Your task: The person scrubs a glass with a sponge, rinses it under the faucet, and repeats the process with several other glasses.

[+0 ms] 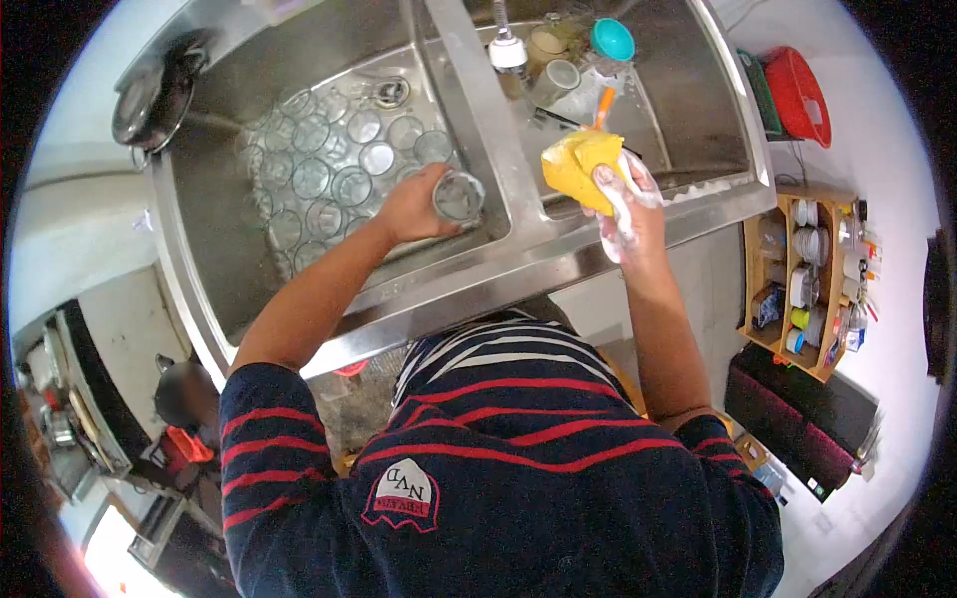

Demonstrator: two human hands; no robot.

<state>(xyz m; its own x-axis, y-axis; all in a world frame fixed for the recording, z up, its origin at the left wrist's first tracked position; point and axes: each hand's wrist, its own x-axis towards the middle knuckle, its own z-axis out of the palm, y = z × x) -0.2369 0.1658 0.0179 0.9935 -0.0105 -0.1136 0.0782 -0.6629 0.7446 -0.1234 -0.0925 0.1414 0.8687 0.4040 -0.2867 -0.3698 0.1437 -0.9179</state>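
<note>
My left hand (411, 206) is closed around a clear drinking glass (459, 197), held above the left basin near the divider. Below it, several clear glasses (311, 177) stand close together on the floor of the left basin. Over the front of the right basin, my right hand (638, 214) grips a folded yellow sponge (583, 169). White suds cover parts of that hand and its fingers. The sponge and the glass are apart.
A faucet head (507, 52) hangs over the right basin. Cups, a teal bowl (612, 39) and an orange-handled utensil (604, 107) lie there. A dark pan (159, 100) rests on the left rim. At right are a red basket (797, 97) and a wooden rack (788, 284). Another person (189, 399) is at lower left.
</note>
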